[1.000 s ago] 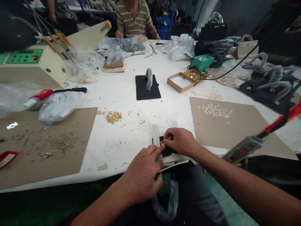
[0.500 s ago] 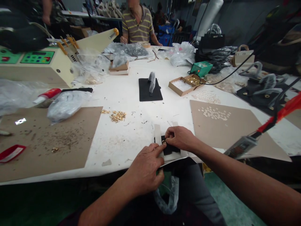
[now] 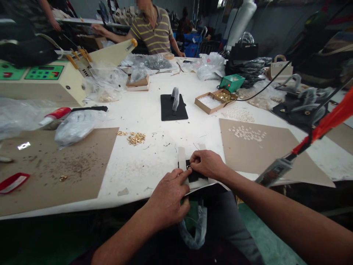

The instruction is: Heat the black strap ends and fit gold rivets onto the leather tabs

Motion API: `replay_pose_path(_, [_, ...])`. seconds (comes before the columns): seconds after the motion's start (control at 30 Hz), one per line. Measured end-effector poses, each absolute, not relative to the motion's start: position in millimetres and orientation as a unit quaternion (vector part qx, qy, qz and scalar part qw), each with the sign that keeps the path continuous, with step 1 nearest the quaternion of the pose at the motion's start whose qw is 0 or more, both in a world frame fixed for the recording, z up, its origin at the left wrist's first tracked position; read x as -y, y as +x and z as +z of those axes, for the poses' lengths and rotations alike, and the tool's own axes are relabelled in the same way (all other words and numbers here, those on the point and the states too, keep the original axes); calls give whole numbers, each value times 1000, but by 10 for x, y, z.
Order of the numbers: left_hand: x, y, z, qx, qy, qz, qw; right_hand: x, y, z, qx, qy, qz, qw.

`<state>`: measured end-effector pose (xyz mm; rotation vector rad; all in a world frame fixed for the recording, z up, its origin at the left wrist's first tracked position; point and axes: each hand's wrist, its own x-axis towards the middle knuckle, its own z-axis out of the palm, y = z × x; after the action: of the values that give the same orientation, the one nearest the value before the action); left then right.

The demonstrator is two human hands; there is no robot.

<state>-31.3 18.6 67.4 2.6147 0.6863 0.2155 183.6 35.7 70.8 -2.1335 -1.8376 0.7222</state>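
At the near edge of the white table (image 3: 149,110) lies a small black piece (image 3: 195,176) between pale strips (image 3: 182,159). My right hand (image 3: 208,163) pinches a small gold ring (image 3: 189,168) on that piece. My left hand (image 3: 168,200) grips the near edge of the piece, its forefinger stretched out to the ring. A loose heap of gold fittings (image 3: 135,138) sits to the upper left of my hands.
Brown cardboard sheets lie left (image 3: 55,169) and right (image 3: 264,147); the right one carries pale small rings. A black pad (image 3: 173,106), an open box of parts (image 3: 215,100), a beige machine (image 3: 55,79) and plastic bags fill the table. A person in a striped shirt (image 3: 154,31) sits opposite. An orange-handled tool (image 3: 303,147) hangs at right.
My hands stay on the black piece and ring with only slight finger movement. The view has shifted a little. The person opposite has stretched an arm out to the left.
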Motion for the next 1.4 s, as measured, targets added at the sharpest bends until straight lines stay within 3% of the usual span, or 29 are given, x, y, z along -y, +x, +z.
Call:
replay_pose_path(0.4, [-53,-323,734,-259,939,105,202,-336,2108,712,600,-659,366,268])
replay_pose_path(0.53, [159,-512,846,-322,884,149,303,21,2128,920,506,-679,329,417])
replay_pose_path(0.67, [402,-717,903,-425,790,179,404,562,1990,1177,517,-667,225,486])
replay_pose_path(0.83, [657,-727,989,-453,731,247,446,964,1694,1401,635,-602,270,402])
replay_pose_path(0.97, [923,-602,1042,-400,767,331,377,1133,1457,1488,694,-575,299,315])
replay_pose_path(1.17, [1345,-350,775,-325,844,380,195,1337,1308,1317,661,-553,309,402])
replay_pose_path(1.27, [1403,-305,636,-300,863,357,196,1355,1492,1177,610,-551,361,441])
replay_pose_path(1.4, [1265,-433,603,-372,782,424,265,1421,1839,1117,640,-522,386,411])
